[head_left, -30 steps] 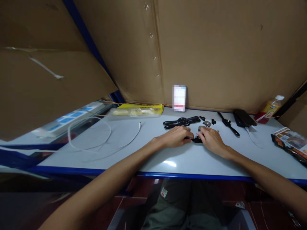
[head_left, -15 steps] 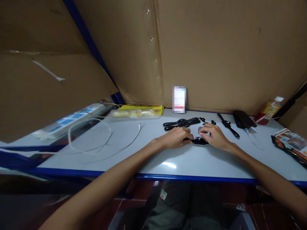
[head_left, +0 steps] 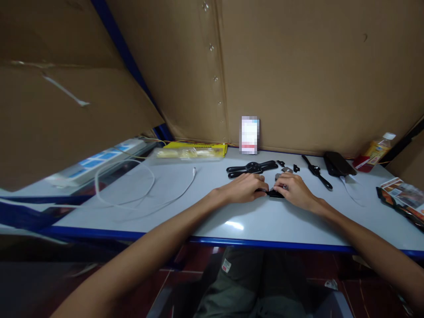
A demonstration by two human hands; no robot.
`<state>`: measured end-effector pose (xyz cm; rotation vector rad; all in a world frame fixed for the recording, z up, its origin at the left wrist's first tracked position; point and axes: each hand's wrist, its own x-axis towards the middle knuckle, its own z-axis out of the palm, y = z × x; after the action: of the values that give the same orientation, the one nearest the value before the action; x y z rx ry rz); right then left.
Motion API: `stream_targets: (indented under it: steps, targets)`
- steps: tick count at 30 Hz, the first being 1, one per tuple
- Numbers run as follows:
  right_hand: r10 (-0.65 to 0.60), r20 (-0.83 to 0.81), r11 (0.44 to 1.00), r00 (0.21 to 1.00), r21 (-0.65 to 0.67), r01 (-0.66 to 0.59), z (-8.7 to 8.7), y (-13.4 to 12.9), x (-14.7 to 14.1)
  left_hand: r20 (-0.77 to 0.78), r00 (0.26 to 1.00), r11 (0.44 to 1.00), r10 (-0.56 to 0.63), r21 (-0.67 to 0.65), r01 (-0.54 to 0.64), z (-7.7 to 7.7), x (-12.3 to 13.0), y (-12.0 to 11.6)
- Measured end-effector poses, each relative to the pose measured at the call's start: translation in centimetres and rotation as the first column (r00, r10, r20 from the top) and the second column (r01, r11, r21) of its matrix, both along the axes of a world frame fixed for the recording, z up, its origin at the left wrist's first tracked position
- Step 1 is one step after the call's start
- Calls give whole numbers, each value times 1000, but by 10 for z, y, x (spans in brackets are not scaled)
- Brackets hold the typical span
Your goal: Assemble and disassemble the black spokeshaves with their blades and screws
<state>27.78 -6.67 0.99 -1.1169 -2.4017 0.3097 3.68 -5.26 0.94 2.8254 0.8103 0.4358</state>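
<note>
A black spokeshave body [head_left: 276, 194] lies flat near the middle of the table. My left hand [head_left: 247, 188] is closed round its left handle. Over the body's middle, my right hand [head_left: 294, 190] is closed in a pinch on a small greyish metal part [head_left: 285, 187], too small to make out fully. Just beyond the right fingers lie grey blades [head_left: 286, 169]. Small black cap pieces [head_left: 296, 168] rest behind them. More black spokeshaves [head_left: 253, 168] are grouped beyond my left hand, and a single spokeshave [head_left: 317, 172] lies to the right.
A lit phone [head_left: 250, 136] leans on the cardboard wall. At left are a white cable [head_left: 154, 185], a power strip [head_left: 96, 163] and a yellow packet [head_left: 198, 148]. On the right stand a dark case [head_left: 339, 164], a drink bottle [head_left: 377, 151] and printed packaging [head_left: 406, 194].
My right fingers have come down closer onto the middle of the spokeshave body. My left hand keeps its hold. The view has shifted slightly.
</note>
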Motion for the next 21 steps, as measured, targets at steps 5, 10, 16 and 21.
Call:
stream_targets:
  steps: [5,10,16,21]
  targets:
    - [-71,-91,994,993,-91,62,1,-3,-5,-18,1000,1000,3,1,-3,3,1,-2]
    - [-130,-260,935,957,-354,30,-2,7,-1,-32,999,1000,-1,-8,0,3,0,-1]
    - [-138,-299,898,944,-439,-7,-2,11,2,-42,999,1000,-8,-15,8,3,0,-1]
    - [-135,-42,983,990,-133,128,3,0,-2,-22,1000,1000,-1,-5,0,3,1,-1]
